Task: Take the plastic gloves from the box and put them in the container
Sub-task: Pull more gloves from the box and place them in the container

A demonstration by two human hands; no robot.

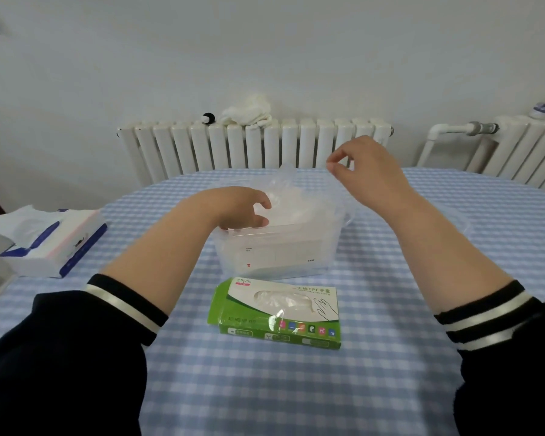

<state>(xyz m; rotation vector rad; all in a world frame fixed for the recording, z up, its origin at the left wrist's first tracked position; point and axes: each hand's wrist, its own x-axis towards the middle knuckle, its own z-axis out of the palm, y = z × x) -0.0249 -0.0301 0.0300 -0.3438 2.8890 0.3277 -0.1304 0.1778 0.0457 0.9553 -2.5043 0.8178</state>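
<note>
A: How far along is it?

B: Well on, I'd judge. The container [283, 243] near the table's [390, 357] middle already holds a heap of gloves [291, 206]. The left hand [243, 209] reaches into it, fingers curled over that heap, holding it down as far as I can tell. The right hand [364, 171] hangs above the container's far right corner, thumb and forefinger together, pinching a film of glove that trails down into the pile.

A: And the box?

B: The box [277, 313] lies flat just in front of the container, toward the table's near edge. A glove pokes from its window, so some are left to move.

A: Counts?

B: One container, one box, two hands. The gloves are too filmy to count. One tissue pack [49, 240] sits at the left edge.
</note>
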